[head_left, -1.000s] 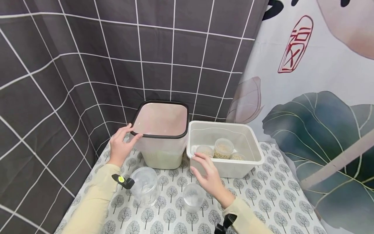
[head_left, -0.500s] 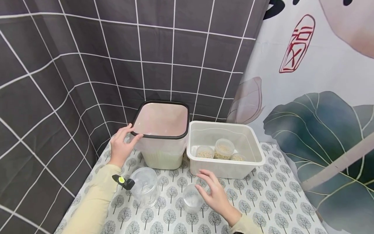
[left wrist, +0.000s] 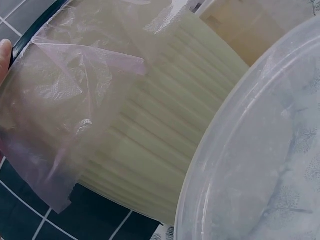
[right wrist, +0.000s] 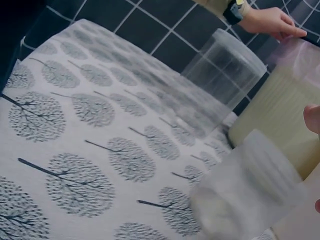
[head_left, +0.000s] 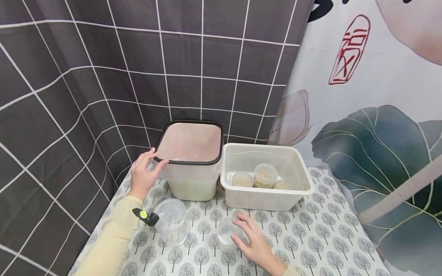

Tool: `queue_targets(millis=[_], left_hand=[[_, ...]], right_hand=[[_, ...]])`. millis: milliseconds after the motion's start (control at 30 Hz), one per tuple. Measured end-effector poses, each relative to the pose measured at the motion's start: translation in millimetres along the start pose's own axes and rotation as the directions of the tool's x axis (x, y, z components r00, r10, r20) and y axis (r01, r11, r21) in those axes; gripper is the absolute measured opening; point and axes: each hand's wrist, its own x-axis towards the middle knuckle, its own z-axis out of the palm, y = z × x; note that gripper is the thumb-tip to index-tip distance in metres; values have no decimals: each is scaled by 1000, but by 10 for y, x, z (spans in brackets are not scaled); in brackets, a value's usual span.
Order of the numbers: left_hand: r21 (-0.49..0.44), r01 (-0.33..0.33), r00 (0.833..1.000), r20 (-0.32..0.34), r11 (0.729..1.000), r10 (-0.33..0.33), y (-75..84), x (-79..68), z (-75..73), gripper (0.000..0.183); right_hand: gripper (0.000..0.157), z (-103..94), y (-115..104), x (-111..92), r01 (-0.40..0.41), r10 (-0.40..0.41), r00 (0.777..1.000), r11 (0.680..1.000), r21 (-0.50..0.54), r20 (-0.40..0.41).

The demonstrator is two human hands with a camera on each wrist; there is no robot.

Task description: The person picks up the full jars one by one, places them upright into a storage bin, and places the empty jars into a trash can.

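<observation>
At the front left corner of a green bin (head_left: 191, 188) with a pink bag liner and a black rim, my left hand (head_left: 142, 177) touches the rim, its thumb and fingers spread apart. My right hand (head_left: 254, 247) is just right of a small clear plastic jar (head_left: 225, 234), fingers loosely bent and holding nothing; whether they touch the jar I cannot tell. A larger clear jar (head_left: 170, 224) stands below my left forearm, its round rim (left wrist: 200, 190) filling the right of the left wrist view. In the right wrist view, both the small jar (right wrist: 245, 195) and the larger jar (right wrist: 222, 75) appear.
Right of the bin stands a white plastic tub (head_left: 262, 200) with several small clear containers (head_left: 265, 175) of pale beans or similar pieces inside. The tree-print cloth (head_left: 310, 237) covers the table. Behind hangs a dark grid curtain (head_left: 183, 57), with a lotus-print curtain (head_left: 380, 161) to the right.
My right hand has moved from the white tub's front edge down toward me, beside the small jar. My left hand stays on the bin's rim.
</observation>
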Motion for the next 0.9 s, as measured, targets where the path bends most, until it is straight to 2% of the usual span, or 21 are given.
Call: queue_targets(millis=[100, 233, 433, 600, 733, 900], left_hand=[[-1, -6, 1000, 1, 1000, 6, -2, 0, -12, 42], [-13, -1, 1000, 7, 1000, 1, 6, 7, -21, 42], [-17, 12, 1000, 4, 1000, -12, 29, 12, -22, 42], [-22, 14, 1000, 0, 1000, -14, 32, 10, -11, 42], [-29, 18, 1000, -9, 999, -18, 28, 5, 1, 43], [-26, 2, 1000, -21, 1000, -2, 21, 5, 7, 43]], right_hand=[[42, 42, -28, -82, -27, 27, 999, 999, -24, 21], [41, 106, -42, -165, -17, 18, 999, 999, -30, 30], [42, 183, -7, -240, -34, 34, 999, 999, -10, 8], [48, 246, 22, -320, -72, 72, 997, 997, 29, 4], [52, 290, 46, -361, -77, 78, 997, 997, 26, -29], [53, 324, 65, -383, -110, 112, 993, 993, 42, -43]])
